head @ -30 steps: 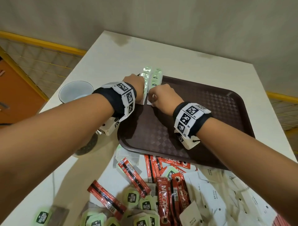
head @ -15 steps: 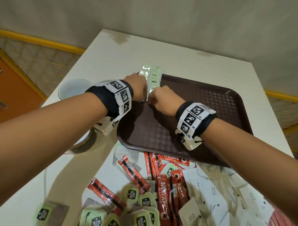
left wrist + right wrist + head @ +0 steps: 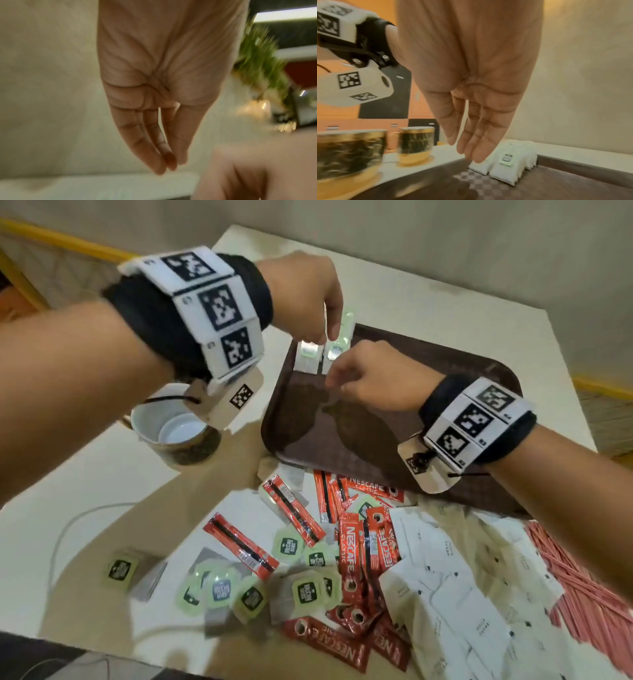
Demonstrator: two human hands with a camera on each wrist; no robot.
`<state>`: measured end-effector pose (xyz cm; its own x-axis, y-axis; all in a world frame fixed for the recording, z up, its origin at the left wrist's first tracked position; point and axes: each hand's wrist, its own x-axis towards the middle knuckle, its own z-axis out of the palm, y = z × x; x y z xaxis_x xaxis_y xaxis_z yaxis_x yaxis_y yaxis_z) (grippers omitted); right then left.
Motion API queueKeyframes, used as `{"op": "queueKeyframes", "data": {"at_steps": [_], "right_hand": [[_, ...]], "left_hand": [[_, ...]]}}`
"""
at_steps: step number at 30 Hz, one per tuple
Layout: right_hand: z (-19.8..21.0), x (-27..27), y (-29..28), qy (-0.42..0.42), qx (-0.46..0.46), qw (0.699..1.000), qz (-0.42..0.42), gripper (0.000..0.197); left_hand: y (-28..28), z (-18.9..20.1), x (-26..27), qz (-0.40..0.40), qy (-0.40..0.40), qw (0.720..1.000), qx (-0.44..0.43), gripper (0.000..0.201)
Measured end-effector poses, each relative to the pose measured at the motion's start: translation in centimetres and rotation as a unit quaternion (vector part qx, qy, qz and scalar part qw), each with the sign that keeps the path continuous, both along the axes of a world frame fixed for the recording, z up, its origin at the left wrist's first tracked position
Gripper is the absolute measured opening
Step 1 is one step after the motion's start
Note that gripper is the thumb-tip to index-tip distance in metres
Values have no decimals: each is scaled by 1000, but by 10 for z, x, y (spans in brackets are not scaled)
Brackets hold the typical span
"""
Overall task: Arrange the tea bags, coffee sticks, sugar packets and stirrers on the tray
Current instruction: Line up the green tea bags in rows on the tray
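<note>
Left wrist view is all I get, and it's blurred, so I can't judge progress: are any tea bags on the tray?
Observer: Yes, tea bags stand in two rows in the tray's far left corner.
Operator: Is the right hand holding anything?
Observer: No, the right hand hovers open over the tray.
Operator: And the coffee sticks?
Observer: Coffee sticks lie on the table, off the tray.

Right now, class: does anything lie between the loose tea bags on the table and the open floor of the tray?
Nothing visible blocks that path. The loose tea bags lie mixed with coffee sticks near the tray. Its near floor is bare; two rows of tea bags stand at its far left corner.
</note>
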<state>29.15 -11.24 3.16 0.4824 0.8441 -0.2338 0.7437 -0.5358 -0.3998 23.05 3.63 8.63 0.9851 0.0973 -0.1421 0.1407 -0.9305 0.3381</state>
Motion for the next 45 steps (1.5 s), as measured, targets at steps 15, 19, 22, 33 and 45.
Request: {"op": "queueKeyframes", "data": {"at_steps": [15,19,22,33,45], "right_hand": [[-37,-150,-19,-64,-143,956,249,14],[-43,-155,-18,-85,-162,955,234,13],[-46,-154,-19,-56,-149,964,212,13],[-31,-119,-33,231,68,971,-20,15],[-11,-15,-36,198,249,914,-252,11]], "left_hand": [[7,-78,-247,68,183,981,-18,18],[-27,-95,-253,42,159,986,-34,39],[-43,-103,-251,25,140,990,-1,47],[-41,-101,-253,49,94,994,-19,28],[-21,5,-188,65,-59,994,-59,7]]}}
